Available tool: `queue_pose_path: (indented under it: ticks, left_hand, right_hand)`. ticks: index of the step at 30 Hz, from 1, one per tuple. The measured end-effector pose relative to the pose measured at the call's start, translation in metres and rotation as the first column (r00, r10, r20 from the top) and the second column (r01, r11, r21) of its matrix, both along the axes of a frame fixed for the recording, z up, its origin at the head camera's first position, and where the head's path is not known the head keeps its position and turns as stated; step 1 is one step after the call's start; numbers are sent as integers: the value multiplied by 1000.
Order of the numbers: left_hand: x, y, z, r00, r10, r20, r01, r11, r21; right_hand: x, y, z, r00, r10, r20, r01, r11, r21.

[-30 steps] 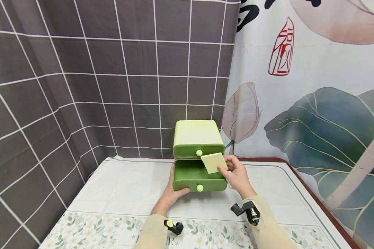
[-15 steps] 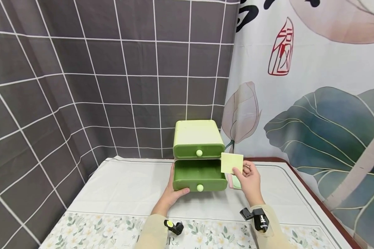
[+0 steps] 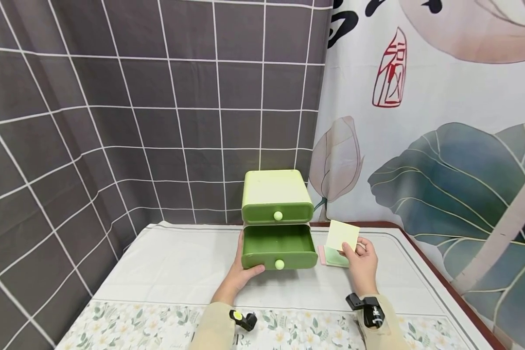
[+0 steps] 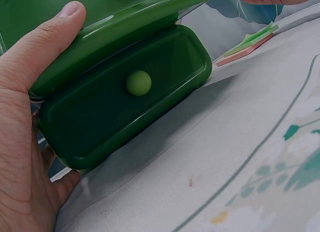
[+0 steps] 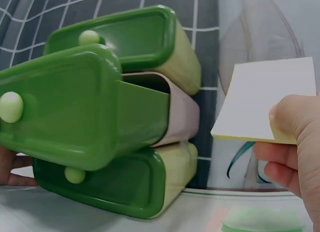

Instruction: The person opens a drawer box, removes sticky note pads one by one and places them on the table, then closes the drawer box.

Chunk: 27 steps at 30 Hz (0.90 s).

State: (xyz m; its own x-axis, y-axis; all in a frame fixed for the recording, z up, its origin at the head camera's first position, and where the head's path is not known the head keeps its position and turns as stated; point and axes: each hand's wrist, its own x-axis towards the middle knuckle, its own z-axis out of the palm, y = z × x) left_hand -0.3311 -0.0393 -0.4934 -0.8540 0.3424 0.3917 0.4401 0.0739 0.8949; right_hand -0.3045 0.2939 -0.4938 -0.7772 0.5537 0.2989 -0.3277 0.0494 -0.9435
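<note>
A green drawer unit (image 3: 277, 187) has three levels, its middle drawer (image 3: 298, 261) pulled out with a bare green floor showing. My left hand (image 3: 237, 278) grips the unit at its left side. In the left wrist view the thumb (image 4: 52, 37) lies on the pulled-out drawer's front, and the other fingers reach behind the bottom drawer (image 4: 100, 124). To the right, my right hand (image 3: 362, 265) pinches a pale yellow sticky note pad (image 3: 342, 233) between thumb and fingers, raised off the table. Below it, a green sticky note pad (image 3: 336, 259) overlaps a pink one (image 3: 321, 254).
The white table cover (image 3: 179, 262) has a floral front strip (image 3: 127, 321). Close behind the unit hangs a dark gridded curtain (image 3: 192, 126), with a lotus-printed cloth (image 3: 350, 87) to its right. A red-brown table edge (image 3: 446, 287) runs along the right.
My right hand has carried the yellow sticky note pad rightward, from over the pulled-out drawer to above the green and pink pads, which have come into view. My left hand stays put.
</note>
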Motion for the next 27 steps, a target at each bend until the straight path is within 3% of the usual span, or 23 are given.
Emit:
queue_pose_path:
  ticks: [11, 20, 27]
  left_hand:
    - [4, 0, 2, 1000, 7, 18, -7, 1000, -4]
    - [4, 0, 3, 999, 3, 34, -3, 1000, 10]
    - [4, 0, 3, 1000, 0, 20, -1, 1000, 14]
  right_hand:
    - [-3, 8, -17, 979, -83, 185, 67, 993, 93]
    - [-2, 9, -20, 966, -87, 243, 59, 991, 122]
    - [-1, 11, -23, 947, -111, 303, 44, 975, 219]
